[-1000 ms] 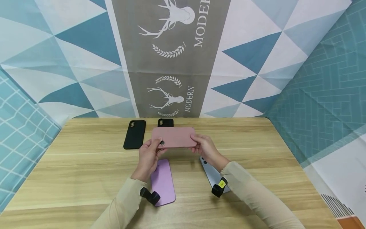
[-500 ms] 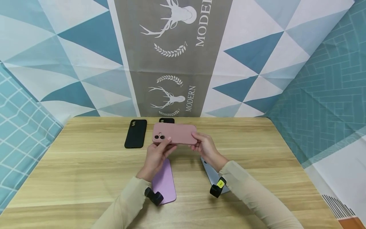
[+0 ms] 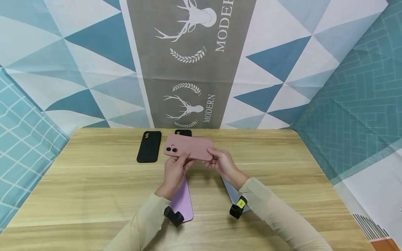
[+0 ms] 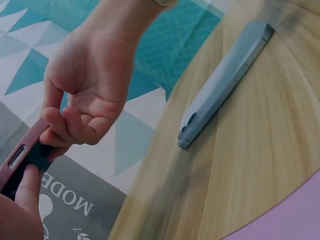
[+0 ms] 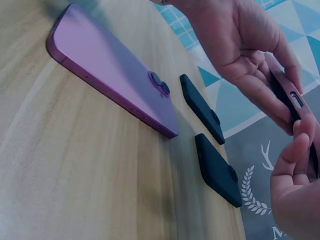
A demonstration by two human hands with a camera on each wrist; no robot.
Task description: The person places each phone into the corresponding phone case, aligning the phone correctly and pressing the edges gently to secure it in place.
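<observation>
A pink phone case (image 3: 198,144) with two dark camera circles is held level in the air, back toward me, above the far part of the table. My left hand (image 3: 173,172) pinches its lower long edge, thumb on the back and fingers underneath. At the right short end, my right hand (image 3: 224,164) grips it between thumb and fingers. In the left wrist view a slot shows in the pink edge (image 4: 17,156), beside a dark face. I cannot tell whether a phone is inside. Under my left forearm lies a purple phone (image 5: 110,75).
A light blue-grey phone (image 4: 220,80) lies on the wooden table (image 3: 94,195) below my right wrist. Toward the back left are two black phone cases, one in full view (image 3: 149,147) and another (image 3: 185,133) partly behind the pink one. A patterned cloth (image 3: 263,69) hangs beyond the table.
My left hand has shifted right along the pink case's lower edge, uncovering both camera circles. The case has risen slightly and now tilts down to the right. My right hand keeps its grip.
</observation>
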